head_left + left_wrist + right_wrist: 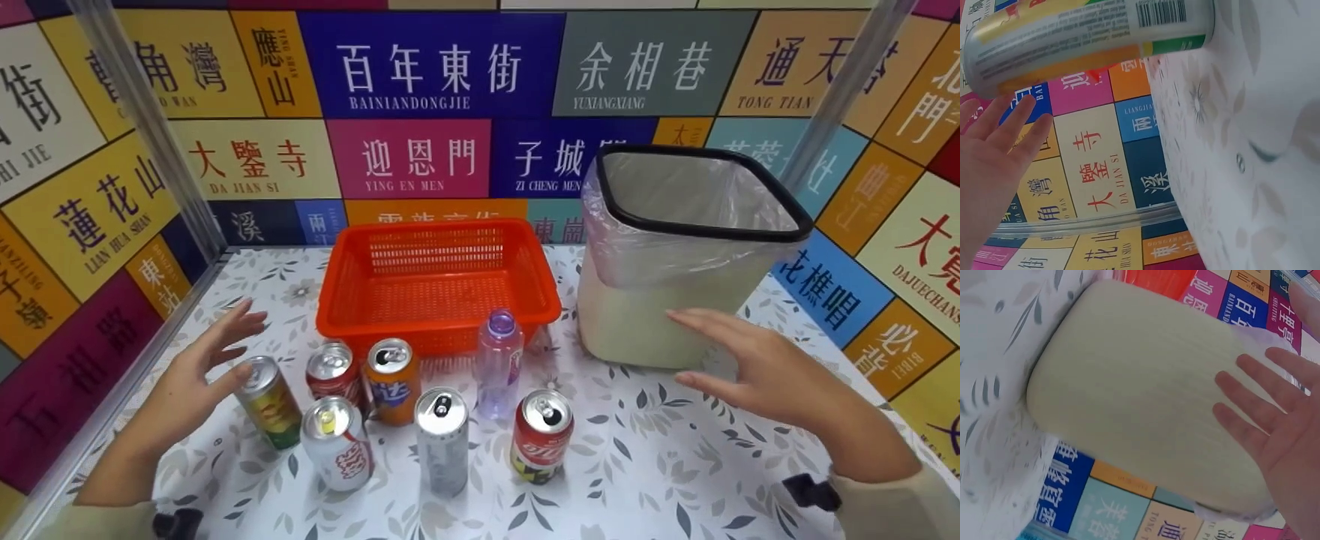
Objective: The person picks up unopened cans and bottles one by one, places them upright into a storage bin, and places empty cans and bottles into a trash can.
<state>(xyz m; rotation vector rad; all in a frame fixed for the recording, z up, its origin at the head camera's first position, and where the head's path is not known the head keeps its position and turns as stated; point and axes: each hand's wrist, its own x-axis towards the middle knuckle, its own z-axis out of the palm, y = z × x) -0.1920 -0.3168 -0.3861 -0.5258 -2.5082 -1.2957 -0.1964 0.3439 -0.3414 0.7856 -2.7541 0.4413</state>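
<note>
My left hand (199,375) hovers with fingers spread beside a yellow-and-green can (271,409); its thumb is close to the can's top, and I cannot tell whether they touch. That can (1095,42) stands upright, its barcode showing in the left wrist view. To its right are a dark red can (330,371), an orange can (394,386), a white can (337,454), a silver can (442,450) and a red can (541,442). A clear purple bottle (499,375) has no cap. In front of the cream bin (637,322), my right hand (757,371) holds nothing, fingers extended.
An orange-red plastic basket (439,341) sits behind the cans. The bin has a black rim (705,229) and a clear liner bag. Sign-patterned walls (420,60) enclose the back and sides of the leaf-print tabletop (630,465).
</note>
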